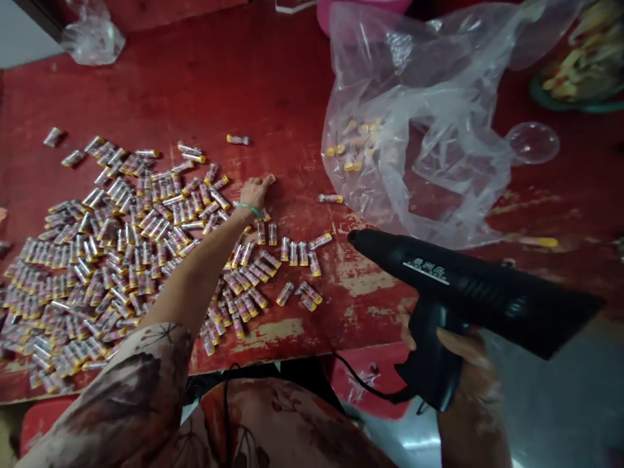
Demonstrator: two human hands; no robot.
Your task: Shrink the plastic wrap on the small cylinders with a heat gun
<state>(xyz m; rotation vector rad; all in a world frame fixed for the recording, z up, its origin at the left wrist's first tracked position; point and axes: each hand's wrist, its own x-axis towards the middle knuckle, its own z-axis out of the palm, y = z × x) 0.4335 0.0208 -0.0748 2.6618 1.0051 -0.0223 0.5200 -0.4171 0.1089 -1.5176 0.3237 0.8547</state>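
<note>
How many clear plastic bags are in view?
2. A crumpled clear plastic bag sits at the far left edge of the red table; a large clear plastic bag lies at the right, holding small yellow pieces. Others could lie out of frame.

A small piecework workshop is indicated by the worn red-painted table (pixel 292 84), where loose small printed tubes (pixel 97 266) are heaped, and by the black hot glue gun (pixel 468 292) and clear plastic bag (pixel 414 117).

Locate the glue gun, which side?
In the head view, the black glue gun is at lower right, gripped in the person's right hand, its nozzle pointing left just below the clear plastic bag, above the red tabletop.
</note>
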